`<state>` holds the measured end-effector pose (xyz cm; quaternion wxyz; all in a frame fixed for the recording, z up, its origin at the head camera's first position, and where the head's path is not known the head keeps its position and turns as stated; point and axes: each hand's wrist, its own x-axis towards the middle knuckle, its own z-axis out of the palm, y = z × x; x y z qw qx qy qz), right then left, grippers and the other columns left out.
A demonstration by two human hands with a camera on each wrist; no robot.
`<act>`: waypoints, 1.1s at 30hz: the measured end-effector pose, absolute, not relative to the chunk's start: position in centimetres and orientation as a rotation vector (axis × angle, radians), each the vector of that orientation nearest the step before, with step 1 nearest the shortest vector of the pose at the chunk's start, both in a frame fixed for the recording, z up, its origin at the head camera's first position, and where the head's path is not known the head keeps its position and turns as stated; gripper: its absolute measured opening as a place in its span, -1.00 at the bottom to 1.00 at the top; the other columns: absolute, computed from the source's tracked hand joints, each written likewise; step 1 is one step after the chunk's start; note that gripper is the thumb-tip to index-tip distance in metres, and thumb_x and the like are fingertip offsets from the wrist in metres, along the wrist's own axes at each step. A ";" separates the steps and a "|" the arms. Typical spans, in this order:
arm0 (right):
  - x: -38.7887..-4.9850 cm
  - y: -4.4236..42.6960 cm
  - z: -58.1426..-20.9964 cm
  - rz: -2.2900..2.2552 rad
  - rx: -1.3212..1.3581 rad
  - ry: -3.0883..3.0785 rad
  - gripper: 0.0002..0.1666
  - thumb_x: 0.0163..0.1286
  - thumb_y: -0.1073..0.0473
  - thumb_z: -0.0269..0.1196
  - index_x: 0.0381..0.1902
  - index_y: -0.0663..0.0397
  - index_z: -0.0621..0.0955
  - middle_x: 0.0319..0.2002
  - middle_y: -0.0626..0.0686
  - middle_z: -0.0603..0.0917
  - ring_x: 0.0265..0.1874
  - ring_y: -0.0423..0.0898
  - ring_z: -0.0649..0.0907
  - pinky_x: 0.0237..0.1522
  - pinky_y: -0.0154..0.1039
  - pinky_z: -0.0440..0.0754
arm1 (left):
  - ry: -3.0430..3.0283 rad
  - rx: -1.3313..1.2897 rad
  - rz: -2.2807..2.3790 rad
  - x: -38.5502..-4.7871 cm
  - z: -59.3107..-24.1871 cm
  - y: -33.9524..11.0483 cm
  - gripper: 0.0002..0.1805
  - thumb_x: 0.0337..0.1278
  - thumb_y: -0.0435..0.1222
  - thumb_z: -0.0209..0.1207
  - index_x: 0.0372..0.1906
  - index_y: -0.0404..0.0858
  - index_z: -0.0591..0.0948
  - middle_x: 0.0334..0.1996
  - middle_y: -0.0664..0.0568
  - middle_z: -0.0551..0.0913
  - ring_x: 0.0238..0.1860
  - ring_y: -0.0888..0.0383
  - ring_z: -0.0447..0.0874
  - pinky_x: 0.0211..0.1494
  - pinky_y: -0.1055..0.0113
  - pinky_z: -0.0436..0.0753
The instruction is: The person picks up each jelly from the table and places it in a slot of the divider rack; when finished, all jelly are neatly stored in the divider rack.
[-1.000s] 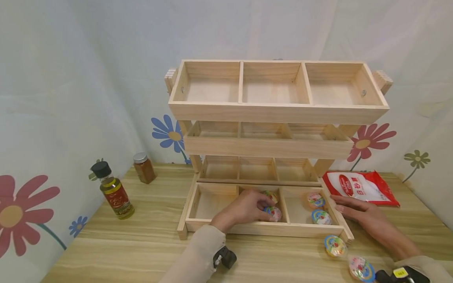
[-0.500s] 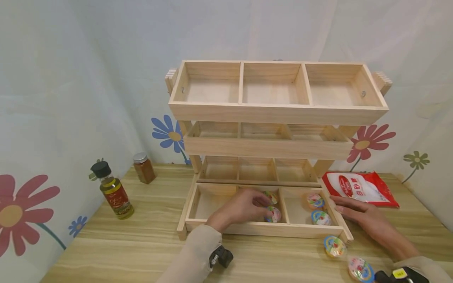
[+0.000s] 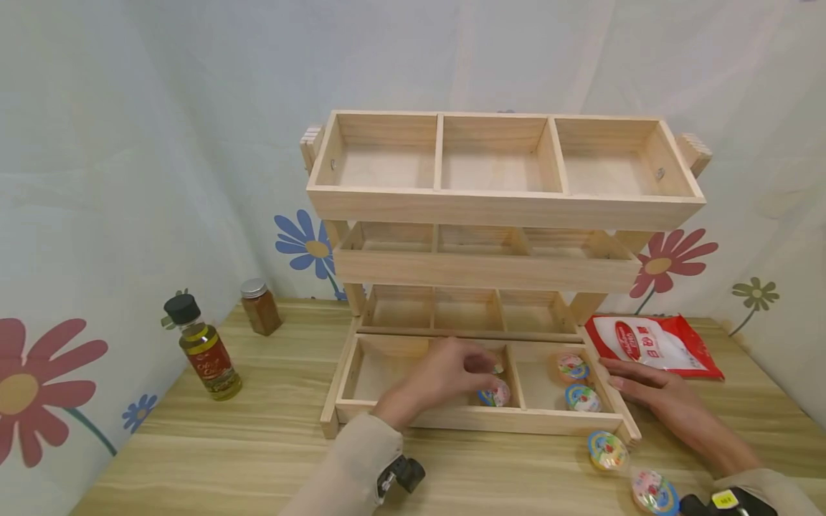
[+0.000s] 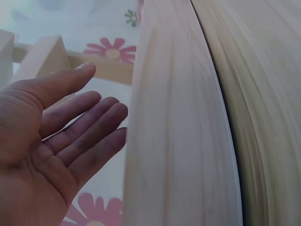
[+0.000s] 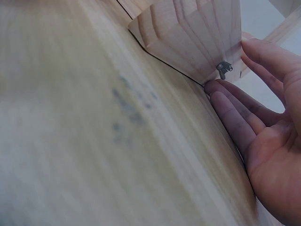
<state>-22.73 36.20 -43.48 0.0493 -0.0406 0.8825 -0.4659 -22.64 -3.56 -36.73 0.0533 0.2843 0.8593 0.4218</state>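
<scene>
My left hand (image 3: 442,380) is over the middle compartment of the bottom tray (image 3: 477,419) of a wooden tiered rack. Its fingers are loosely bent and nothing lies between them in the left wrist view. Just beside the fingertips sits a jelly cup (image 3: 495,393), and a second jelly cup (image 3: 498,365) behind it is mostly hidden by the hand. Two more cups, a jelly cup (image 3: 573,366) and a blue-rimmed jelly cup (image 3: 583,398), lie in the right compartment. My right hand (image 3: 667,401) rests its extended fingers and thumb against the rack's right side panel (image 5: 197,37).
Two jelly cups, a yellow one (image 3: 607,450) and a pink-topped one (image 3: 654,493), lie on the table at front right. A red-and-white bag (image 3: 652,345) lies behind the right hand. An oil bottle (image 3: 209,358) and a spice jar (image 3: 261,309) stand left.
The left hand's fingers have drawn back slightly from the front jelly cup in the middle compartment, and its fingertips now sit a little further left. My right hand stays at the rack's side.
</scene>
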 end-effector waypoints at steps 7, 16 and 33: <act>-22.7 36.1 -43.4 -1.434 -0.138 2.672 -0.29 0.59 -0.23 0.24 0.53 -0.04 0.52 0.49 0.19 0.47 0.24 -0.33 0.46 0.06 -0.43 0.50 | 2.551 0.956 1.396 -21.4 -36.1 -1.6 -0.73 0.32 -0.23 0.46 0.03 -0.25 0.80 -0.15 0.15 0.82 -0.18 0.40 0.72 -0.07 0.48 0.67; -22.8 36.1 -43.3 -1.442 -0.131 2.668 -0.29 0.60 -0.23 0.23 0.54 -0.04 0.51 0.52 0.20 0.43 0.24 -0.33 0.42 0.06 -0.45 0.51 | 2.406 1.027 1.581 -20.2 -36.3 1.2 -0.75 0.29 -0.31 0.46 0.01 -0.30 0.80 -0.15 0.13 0.83 -0.20 0.45 0.71 -0.06 0.54 0.66; -22.8 36.3 -43.6 -1.516 -0.171 2.650 -0.30 0.59 -0.17 0.27 0.52 0.04 0.51 0.24 -0.45 0.60 0.15 -0.59 0.41 0.04 -0.54 0.47 | 2.236 1.032 1.682 -19.1 -37.6 5.2 -0.71 0.21 -0.38 0.51 0.02 -0.34 0.79 -0.09 0.03 0.85 -0.17 0.49 0.73 -0.12 0.56 0.68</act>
